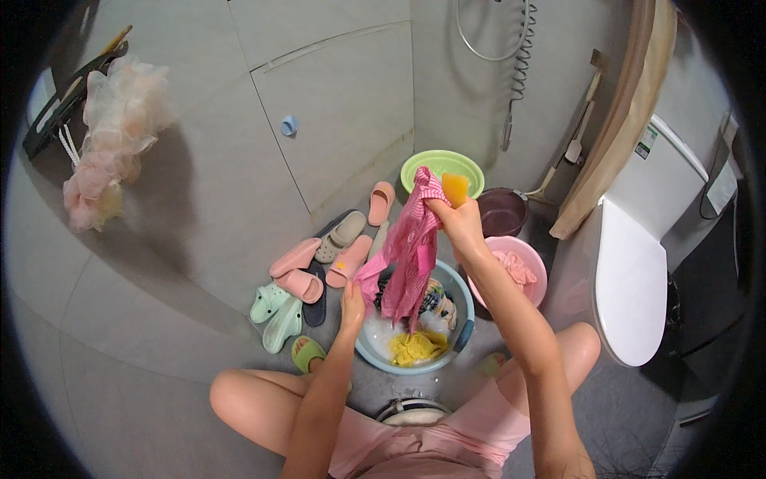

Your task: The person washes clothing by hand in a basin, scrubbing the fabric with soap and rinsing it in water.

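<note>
A wet pink garment point(407, 263) with a striped part at its top hangs over a blue plastic basin point(467, 293). My right hand point(464, 224) grips its upper end, together with an orange-yellow block, probably soap point(455, 189). Lower down on the left, my left hand point(353, 305) holds another edge of the same garment between the fingers. Inside the basin are suds, a yellow cloth point(418, 347) and patterned dark and light cloth point(440, 302), partly hidden behind the garment.
Slippers and clogs point(299, 284) lie left of the basin. A green basin point(443, 157), a dark brown basin point(504, 212) and a pink basin point(535, 263) holding pink cloth stand behind and right. A toilet point(631, 287) is at the right, beside a curtain point(628, 120).
</note>
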The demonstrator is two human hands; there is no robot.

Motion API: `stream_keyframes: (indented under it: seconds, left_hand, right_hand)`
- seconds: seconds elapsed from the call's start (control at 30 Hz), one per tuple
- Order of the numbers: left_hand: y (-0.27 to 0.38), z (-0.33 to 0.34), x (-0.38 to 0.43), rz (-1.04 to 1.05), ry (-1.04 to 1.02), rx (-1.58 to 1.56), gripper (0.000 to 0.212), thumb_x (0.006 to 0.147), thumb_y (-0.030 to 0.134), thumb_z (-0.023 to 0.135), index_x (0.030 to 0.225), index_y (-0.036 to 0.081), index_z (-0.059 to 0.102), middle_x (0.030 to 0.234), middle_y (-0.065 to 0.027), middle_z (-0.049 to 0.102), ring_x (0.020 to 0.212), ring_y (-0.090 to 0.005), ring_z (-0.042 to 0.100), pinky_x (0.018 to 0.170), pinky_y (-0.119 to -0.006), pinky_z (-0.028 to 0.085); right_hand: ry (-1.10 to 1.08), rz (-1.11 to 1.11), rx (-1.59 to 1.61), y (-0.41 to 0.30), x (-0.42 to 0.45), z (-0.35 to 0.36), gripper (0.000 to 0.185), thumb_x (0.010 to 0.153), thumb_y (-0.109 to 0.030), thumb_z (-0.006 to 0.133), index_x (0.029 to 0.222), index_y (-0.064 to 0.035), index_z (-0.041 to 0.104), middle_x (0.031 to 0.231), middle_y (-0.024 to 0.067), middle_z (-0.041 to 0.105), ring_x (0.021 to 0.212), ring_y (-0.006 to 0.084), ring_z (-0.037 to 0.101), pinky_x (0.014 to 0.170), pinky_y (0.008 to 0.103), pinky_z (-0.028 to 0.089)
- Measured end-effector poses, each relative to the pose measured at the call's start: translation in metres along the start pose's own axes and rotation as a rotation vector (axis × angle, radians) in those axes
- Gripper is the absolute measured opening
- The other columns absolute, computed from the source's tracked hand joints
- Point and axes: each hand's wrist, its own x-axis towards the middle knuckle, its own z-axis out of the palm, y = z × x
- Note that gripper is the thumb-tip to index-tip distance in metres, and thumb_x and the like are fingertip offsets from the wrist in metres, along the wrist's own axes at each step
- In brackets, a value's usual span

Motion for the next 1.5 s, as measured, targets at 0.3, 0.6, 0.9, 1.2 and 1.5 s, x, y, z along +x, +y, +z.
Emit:
stream_keyframes:
  seconds: [0.3, 0.6, 0.9, 1.2, 1.5]
  left_hand:
    - [0.036, 0.058, -0.058, -0.075, -0.352, -0.539, 0.025, 0.081, 0.007, 0.065, 0.102, 0.002, 0.054, 0.089, -0.0054, 0.06, 0.083, -0.0126, 0.058, 0.069, -0.027, 0.048]
    - [0.01, 0.116, -0.04, 0.114, 0.257, -0.03, 0.063, 0.061, 0.019, 0.082, 0.112, -0.003, 0.054, 0.106, -0.0232, 0.055, 0.102, -0.0403, 0.051, 0.089, -0.043, 0.041]
    - [-0.028, 0.059, 0.006, -0.147, -0.356, 0.012, 0.039, 0.072, 0.029, 0.069, 0.092, -0.004, 0.065, 0.079, -0.024, 0.065, 0.078, -0.036, 0.065, 0.072, -0.043, 0.049]
    - [0.081, -0.017, 0.026, 0.414, -0.473, 0.607, 0.022, 0.072, 0.005, 0.058, 0.092, 0.005, 0.066, 0.094, -0.0136, 0.065, 0.092, -0.0343, 0.059, 0.079, -0.045, 0.046]
    - [0.147, -0.007, 0.006, 0.689, -0.601, 0.377, 0.017, 0.068, -0.001, 0.057, 0.084, 0.001, 0.061, 0.086, -0.0122, 0.059, 0.084, -0.0313, 0.056, 0.075, -0.039, 0.045]
  right_hand:
    - [-0.015, 0.1, 0.089, 0.025, -0.011, 0.017, 0.008, 0.082, -0.011, 0.062, 0.084, -0.0033, 0.06, 0.067, -0.001, 0.056, 0.054, 0.0063, 0.049, 0.047, 0.0217, 0.035]
    - [-0.085, 0.118, 0.146, -0.015, -0.039, 0.015, 0.007, 0.082, -0.008, 0.06, 0.087, -0.002, 0.059, 0.072, 0.0011, 0.057, 0.058, 0.0089, 0.053, 0.053, 0.0224, 0.041]
    - [-0.011, 0.002, 0.186, -0.044, -0.046, 0.0, 0.012, 0.085, -0.011, 0.061, 0.094, -0.0021, 0.059, 0.078, -0.001, 0.058, 0.065, 0.007, 0.052, 0.056, 0.0225, 0.041]
    - [-0.462, -0.042, -0.683, 0.046, -0.043, -0.06, 0.041, 0.077, -0.025, 0.06, 0.109, 0.0007, 0.06, 0.085, 0.0229, 0.064, 0.081, 0.0347, 0.064, 0.074, 0.0406, 0.049]
    - [-0.565, 0.063, -0.409, 0.104, -0.078, -0.023, 0.047, 0.072, -0.028, 0.072, 0.109, -0.0014, 0.058, 0.097, 0.0192, 0.06, 0.087, 0.0338, 0.059, 0.079, 0.0365, 0.046]
